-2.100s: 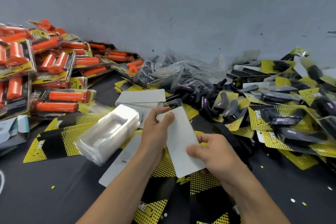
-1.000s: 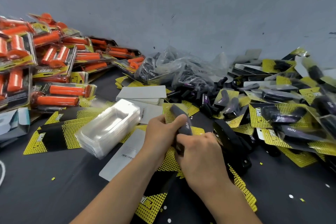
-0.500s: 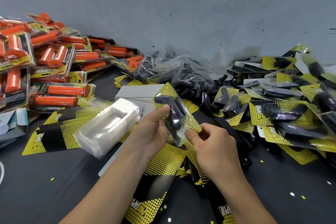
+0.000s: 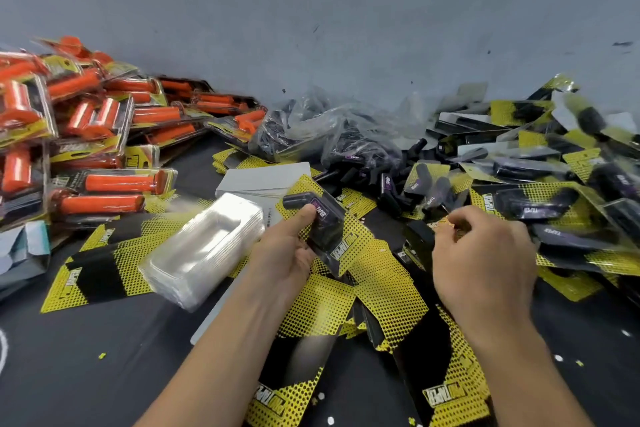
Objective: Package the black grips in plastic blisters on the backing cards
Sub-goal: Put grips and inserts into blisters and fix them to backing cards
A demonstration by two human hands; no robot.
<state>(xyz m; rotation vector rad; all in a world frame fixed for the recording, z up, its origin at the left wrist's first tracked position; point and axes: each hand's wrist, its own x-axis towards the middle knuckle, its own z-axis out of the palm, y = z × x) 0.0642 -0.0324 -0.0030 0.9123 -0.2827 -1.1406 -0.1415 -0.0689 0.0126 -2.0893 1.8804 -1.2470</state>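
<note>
My left hand [image 4: 285, 253] holds a packaged black grip [image 4: 318, 218], sealed in its clear blister on a yellow and black backing card, with the thumb pressing on the blister. My right hand [image 4: 481, 253] is off to the right above the pile, its fingertips pinched together around a small yellowish thing that I cannot make out. A stack of empty clear blisters [image 4: 204, 250] lies left of my left hand. Loose yellow and black backing cards [image 4: 388, 288] cover the table in front of me. Loose black grips [image 4: 388, 184] lie behind them.
Packaged orange grips [image 4: 86, 135] are heaped at the left. A clear bag of black grips [image 4: 322, 135] sits at the back by the grey wall. Finished black grip packs [image 4: 554, 191] pile up on the right. White card backs [image 4: 266, 178] lie behind the blisters.
The white-backed card was turned over to show the blistered grip. My right hand has let go of the pack and moved right, while my left hand keeps holding it.
</note>
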